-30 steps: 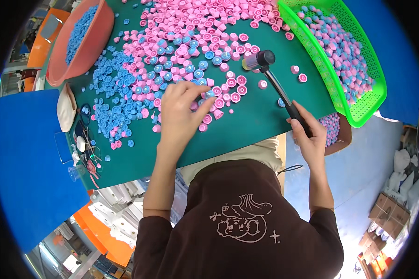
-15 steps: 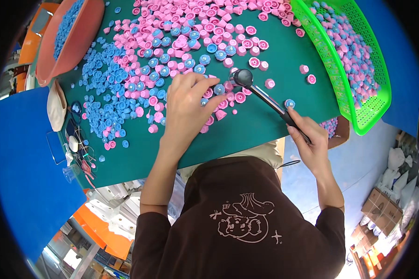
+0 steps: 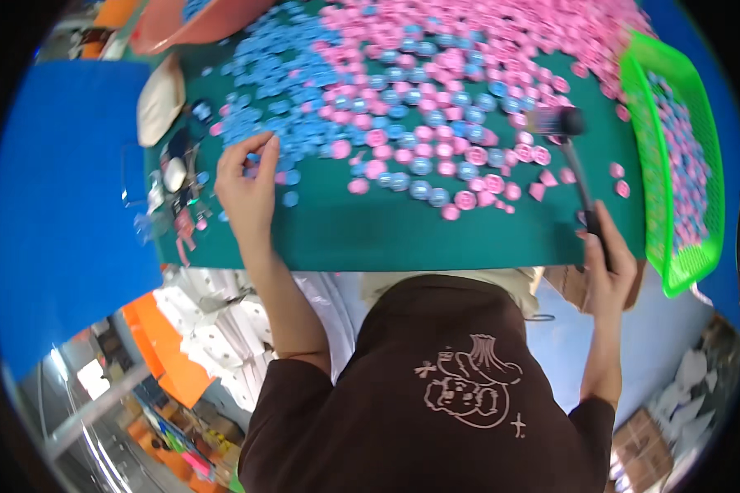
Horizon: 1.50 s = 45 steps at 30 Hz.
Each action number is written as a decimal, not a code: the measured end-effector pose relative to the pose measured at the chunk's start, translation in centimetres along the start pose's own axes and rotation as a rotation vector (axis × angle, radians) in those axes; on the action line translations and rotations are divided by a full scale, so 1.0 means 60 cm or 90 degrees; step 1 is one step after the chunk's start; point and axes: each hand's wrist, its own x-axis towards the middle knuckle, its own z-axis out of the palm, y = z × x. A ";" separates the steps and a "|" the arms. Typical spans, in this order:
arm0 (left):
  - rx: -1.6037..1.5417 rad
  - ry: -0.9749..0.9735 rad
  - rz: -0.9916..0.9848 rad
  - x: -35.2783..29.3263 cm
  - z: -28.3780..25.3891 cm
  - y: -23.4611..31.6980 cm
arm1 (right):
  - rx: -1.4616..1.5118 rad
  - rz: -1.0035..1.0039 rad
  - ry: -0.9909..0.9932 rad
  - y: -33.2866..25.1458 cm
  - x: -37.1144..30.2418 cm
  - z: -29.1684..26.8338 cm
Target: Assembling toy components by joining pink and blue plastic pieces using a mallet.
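Logging blurred hammer (image 3: 578,172) in closed right hand (image 3: 612,267); left hand (image 3: 247,189) curled, contents I can't tell; cropped upper-left basin (image 3: 197,29), blue pieces (image 3: 193,8); right-side basket (image 3: 689,267), pink-blue pieces (image 3: 686,172).

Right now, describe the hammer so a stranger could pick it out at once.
Find the green table, then the green basket at its right. Left of it, the right hand grips the hammer. Its long handle and thick head set it apart from the small pink pieces and blue pieces.
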 end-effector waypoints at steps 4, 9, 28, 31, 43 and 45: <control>0.059 -0.003 0.021 0.012 0.002 -0.061 | 0.149 0.092 0.013 0.002 0.006 -0.002; 0.066 -0.122 0.079 0.020 0.010 -0.044 | 0.159 0.079 -0.002 -0.007 0.013 0.008; 0.133 -0.109 0.199 0.016 -0.004 -0.054 | 0.104 0.067 -0.015 0.003 0.004 0.012; 0.134 -0.114 0.233 0.014 -0.009 -0.049 | 0.107 0.058 -0.019 0.002 0.004 0.010; 0.074 -0.221 0.126 0.041 -0.011 -0.094 | 0.088 0.024 -0.015 -0.002 -0.005 0.005; 0.025 -0.145 -0.003 0.039 -0.008 -0.099 | 0.054 -0.009 -0.027 0.003 -0.008 0.001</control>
